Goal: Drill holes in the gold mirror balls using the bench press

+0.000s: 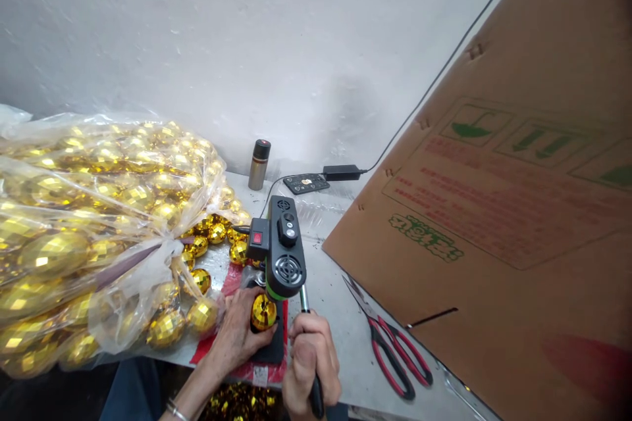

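A shiny gold mirrored ball sits under the head of a small black bench drill press. My left hand is closed around the ball's left and front sides, steadying it on the black base. The fist of my right hand wraps the black-ended lever handle at the machine's right side. A red rocker switch shows on the box at the machine's left. The drill's tip, close above the ball, is hard to make out.
Clear plastic bags full of gold balls fill the left, with several loose balls beside them. Red-handled scissors lie at right by a large cardboard box. Behind are a bottle, a phone-like slab and a power adapter.
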The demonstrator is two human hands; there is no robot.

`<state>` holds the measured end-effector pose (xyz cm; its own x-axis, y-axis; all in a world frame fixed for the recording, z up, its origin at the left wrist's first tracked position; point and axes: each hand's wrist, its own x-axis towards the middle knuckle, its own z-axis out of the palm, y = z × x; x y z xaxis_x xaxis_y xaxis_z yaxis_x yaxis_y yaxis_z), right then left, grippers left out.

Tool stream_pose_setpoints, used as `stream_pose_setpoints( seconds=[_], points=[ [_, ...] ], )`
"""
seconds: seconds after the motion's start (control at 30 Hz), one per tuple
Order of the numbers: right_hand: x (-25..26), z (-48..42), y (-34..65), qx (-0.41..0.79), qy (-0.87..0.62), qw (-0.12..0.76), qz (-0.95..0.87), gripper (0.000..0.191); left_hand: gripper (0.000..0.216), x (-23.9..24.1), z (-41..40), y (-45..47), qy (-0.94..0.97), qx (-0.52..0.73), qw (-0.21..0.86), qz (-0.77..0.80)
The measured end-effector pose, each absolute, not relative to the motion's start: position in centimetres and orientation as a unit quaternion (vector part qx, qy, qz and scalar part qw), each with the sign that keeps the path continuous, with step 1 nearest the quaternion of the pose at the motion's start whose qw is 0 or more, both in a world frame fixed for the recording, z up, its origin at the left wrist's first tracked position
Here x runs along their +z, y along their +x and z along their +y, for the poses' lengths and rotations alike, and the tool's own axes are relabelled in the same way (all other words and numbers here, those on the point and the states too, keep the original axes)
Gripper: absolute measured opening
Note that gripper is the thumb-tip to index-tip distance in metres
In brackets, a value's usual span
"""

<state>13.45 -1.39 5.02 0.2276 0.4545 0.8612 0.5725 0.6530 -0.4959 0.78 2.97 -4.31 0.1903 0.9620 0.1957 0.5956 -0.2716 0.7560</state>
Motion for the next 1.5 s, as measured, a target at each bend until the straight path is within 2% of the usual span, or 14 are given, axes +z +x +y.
stream_pose_setpoints(
  seconds=[0.53, 0.93, 1.23, 1.33, 1.5],
  points=[
    [3.3, -0.8, 13.3, -0.046, -0.407, 0.689, -0.598, 0.035, 0.047, -4.6, 3.1, 1.1, 0.709, 0.349, 0.294, 0.537],
    [2.3, 0.1, 12.5, -0.049, -0.384, 0.739, -0.551, 0.035, 0.051, -4.4, 3.4, 1.1, 0.712, 0.333, 0.308, 0.536],
    [-0.1, 0.1, 13.0, -0.065, -0.377, 0.722, -0.577, 0.039, 0.053, -5.8, 3.5, 1.5, 0.707, 0.36, 0.303, 0.529],
    [1.1, -0.2, 13.1, -0.053, -0.375, 0.717, -0.586, 0.041, 0.055, -5.7, 3.9, 1.6, 0.707, 0.358, 0.302, 0.53],
    [7.9, -1.0, 13.4, 0.032, -0.433, 0.688, -0.582, 0.033, 0.06, -6.5, 2.9, 1.2, 0.707, 0.374, 0.304, 0.518]
  ],
)
